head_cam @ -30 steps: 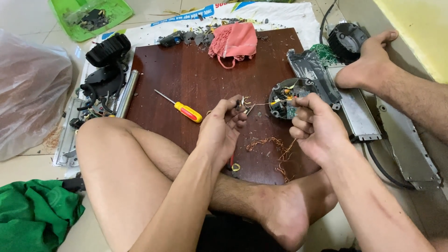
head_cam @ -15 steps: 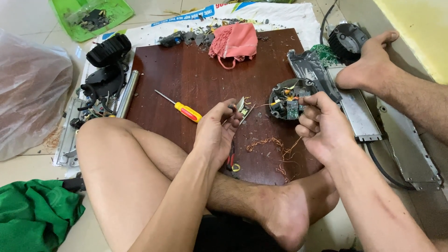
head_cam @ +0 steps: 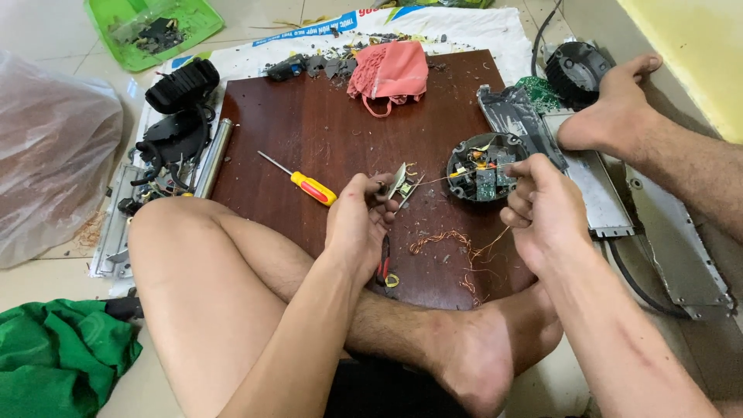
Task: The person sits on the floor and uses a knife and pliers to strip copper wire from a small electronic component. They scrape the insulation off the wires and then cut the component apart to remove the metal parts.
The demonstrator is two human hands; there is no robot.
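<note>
Your left hand (head_cam: 362, 220) pinches a small metal part (head_cam: 401, 183) above the surface (head_cam: 309, 116); your right hand (head_cam: 542, 213) is clenched on thin wire (head_cam: 443, 177) from the round module (head_cam: 484, 166); next, steady tension.

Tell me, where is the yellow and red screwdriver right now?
In the head view, the screwdriver lies on the dark wooden board, left of centre, just left of the left hand and above the bent knee.
</note>
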